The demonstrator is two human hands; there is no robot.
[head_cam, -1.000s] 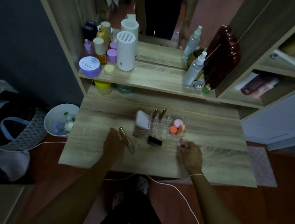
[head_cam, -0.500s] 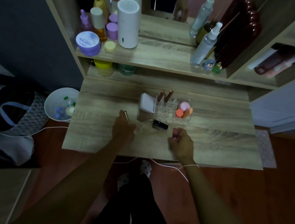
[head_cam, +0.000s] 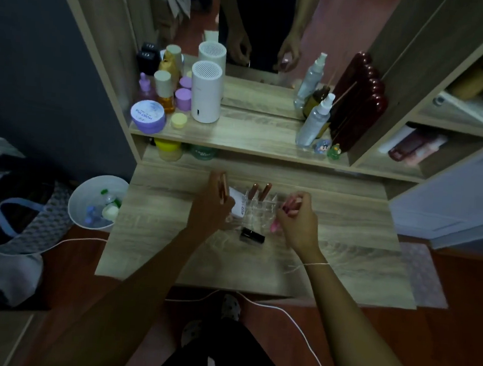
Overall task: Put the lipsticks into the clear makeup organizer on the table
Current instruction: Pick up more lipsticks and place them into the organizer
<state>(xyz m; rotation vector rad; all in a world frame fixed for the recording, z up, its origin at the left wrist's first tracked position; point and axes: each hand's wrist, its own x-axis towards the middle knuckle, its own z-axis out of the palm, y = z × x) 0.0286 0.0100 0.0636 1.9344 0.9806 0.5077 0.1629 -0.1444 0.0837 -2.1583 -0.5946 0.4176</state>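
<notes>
The clear makeup organizer [head_cam: 258, 213] stands mid-table with two copper-capped lipsticks [head_cam: 260, 191] upright in its back slots and a white compact [head_cam: 238, 204] at its left end. My left hand [head_cam: 210, 206] is raised at the organizer's left side, shut on a rose-gold lipstick [head_cam: 223, 188] held upright. My right hand [head_cam: 298, 220] hovers over the organizer's right end, shut on a pink lipstick [head_cam: 275, 226] whose tip points down. A black lipstick [head_cam: 252, 235] lies flat on the table [head_cam: 171, 235] just in front of the organizer. The organizer's right compartments are hidden by my right hand.
A shelf [head_cam: 253, 137] behind holds jars, a white cylinder device [head_cam: 206, 92], spray bottles [head_cam: 316, 119] and a dark red object. A mirror stands above it. A white bin [head_cam: 95, 202] and a bag sit left of the table. A white cord runs under the front edge.
Both hands lifted from the tabletop toward the organizer. The left hand raised the rose-gold lipstick upright; the right hand carried the pink lipstick up over the organizer's right end.
</notes>
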